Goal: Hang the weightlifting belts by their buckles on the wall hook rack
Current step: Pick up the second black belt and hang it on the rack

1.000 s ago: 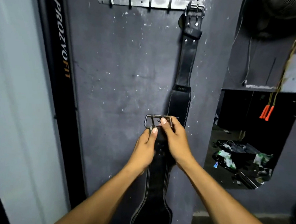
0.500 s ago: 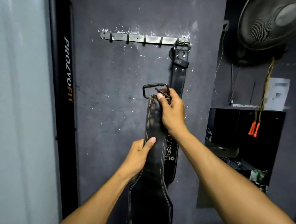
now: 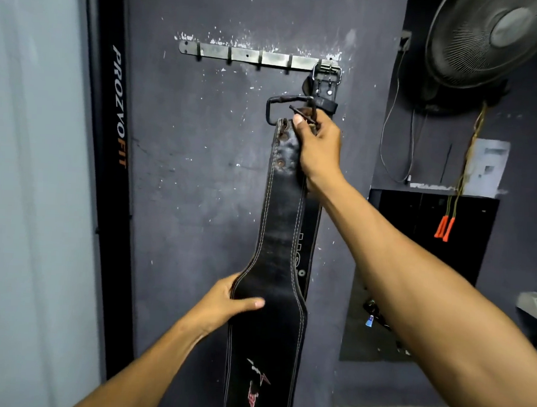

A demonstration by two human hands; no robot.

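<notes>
The black belt is up against the grey wall, its dark buckle raised just below the metal hook rack but not on any hook. The right hand is clenched around the strap right under the buckle, while the left hand grips the belt's wider part lower down. Behind it, a second belt hangs by its silver buckle from the rightmost hook.

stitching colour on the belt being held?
Pale, whitish stitching along both edges of the black held belt; clearest in the head view, the only one.
</notes>
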